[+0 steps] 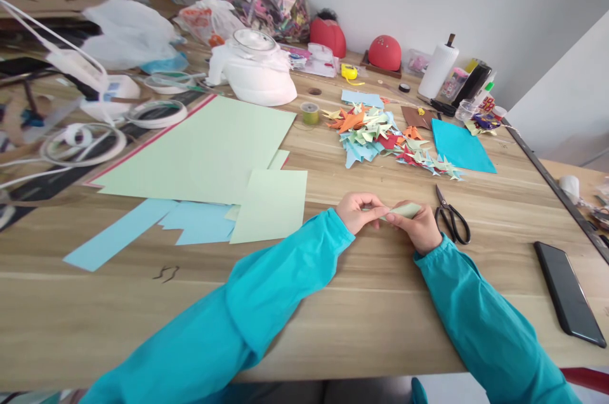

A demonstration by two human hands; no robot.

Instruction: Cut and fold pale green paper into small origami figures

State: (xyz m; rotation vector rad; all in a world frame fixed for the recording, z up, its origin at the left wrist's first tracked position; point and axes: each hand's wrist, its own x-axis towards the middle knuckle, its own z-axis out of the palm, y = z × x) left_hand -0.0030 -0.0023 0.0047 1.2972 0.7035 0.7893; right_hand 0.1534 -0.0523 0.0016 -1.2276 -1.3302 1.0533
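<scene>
A small folded piece of pale green paper (407, 209) is pinched between my two hands, a little above the wooden table. My left hand (358, 212) grips its left end with thumb and fingers. On the other end, my right hand (419, 225) is closed, its thumb pressed along the paper. The fingers hide part of the folds. Just right of my right hand lie black-handled scissors (451, 217), their blades pointing away. Beyond my hands is a pile of folded paper cranes (368, 131) in green, orange, blue and red.
Large pale green sheets (200, 150), a smaller green sheet (273, 204) and blue paper strips (118, 236) lie to the left. A phone (568, 293) rests at the right. Behind are a thread spool (310, 114), turquoise paper (464, 145) and a white bottle (438, 71).
</scene>
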